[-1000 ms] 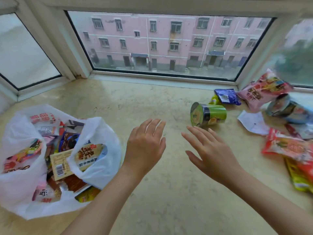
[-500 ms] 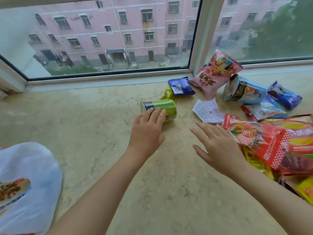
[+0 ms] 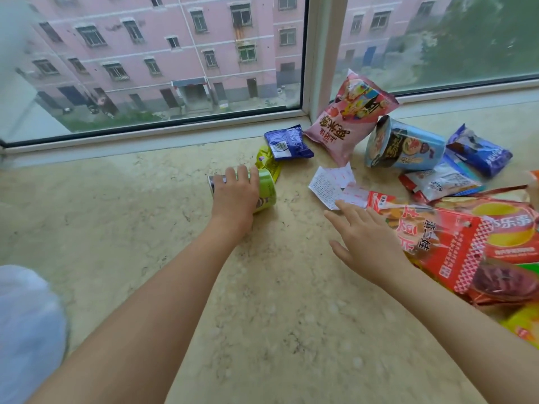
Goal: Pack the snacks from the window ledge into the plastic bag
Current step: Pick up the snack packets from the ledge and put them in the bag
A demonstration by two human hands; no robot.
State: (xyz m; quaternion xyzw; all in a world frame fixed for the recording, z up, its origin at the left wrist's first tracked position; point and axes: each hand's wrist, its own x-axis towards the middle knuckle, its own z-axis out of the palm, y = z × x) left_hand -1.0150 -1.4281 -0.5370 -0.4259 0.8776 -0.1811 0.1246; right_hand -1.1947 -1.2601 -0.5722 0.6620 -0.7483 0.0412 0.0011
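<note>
A green snack can lies on its side on the marble ledge, and my left hand wraps over its top, fingers curled around it. My right hand hovers flat with fingers spread, at the edge of a red snack packet and just below a white paper slip. Only a corner of the white plastic bag shows at the bottom left. A pink bag, a blue cup and a small blue pack lie near the window.
More packets pile up at the right: a blue pouch, a white-and-red pack, a chips bag, a yellow wrapper behind the can. The window frame post rises at the back.
My left hand has reached forward and closed over the green can. My right hand slid toward the red packet. The view swung right, leaving the bag almost out of frame.
</note>
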